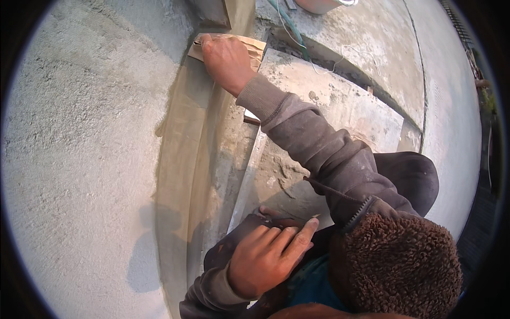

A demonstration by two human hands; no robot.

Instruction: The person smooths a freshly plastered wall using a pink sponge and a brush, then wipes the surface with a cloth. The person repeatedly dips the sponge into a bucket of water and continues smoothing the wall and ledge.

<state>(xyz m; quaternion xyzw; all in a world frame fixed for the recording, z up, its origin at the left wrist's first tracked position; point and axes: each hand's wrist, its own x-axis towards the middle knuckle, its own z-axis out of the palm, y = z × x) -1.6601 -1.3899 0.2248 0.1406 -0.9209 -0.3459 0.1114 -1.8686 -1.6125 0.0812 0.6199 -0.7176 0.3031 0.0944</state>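
Note:
My right hand (226, 58) is stretched far forward, its fingers closed on a creased brown piece (254, 47) that looks like cardboard or stiff paper. That piece lies across the top of a smooth, damp-looking cement strip (178, 154) along the foot of the wall. My left hand (271, 258) rests over my bent knee, palm down. Its fingers lie stretched out, and I see nothing gripped in them.
A rough grey plastered wall (90, 143) fills the left side. Right of the strip are a pale slab (329, 101), a straight metal-looking edge (247, 181) and loose sand (284, 175). A green hose (289, 24), thin white string (345, 50) and reddish basin (319, 5) are at the far side.

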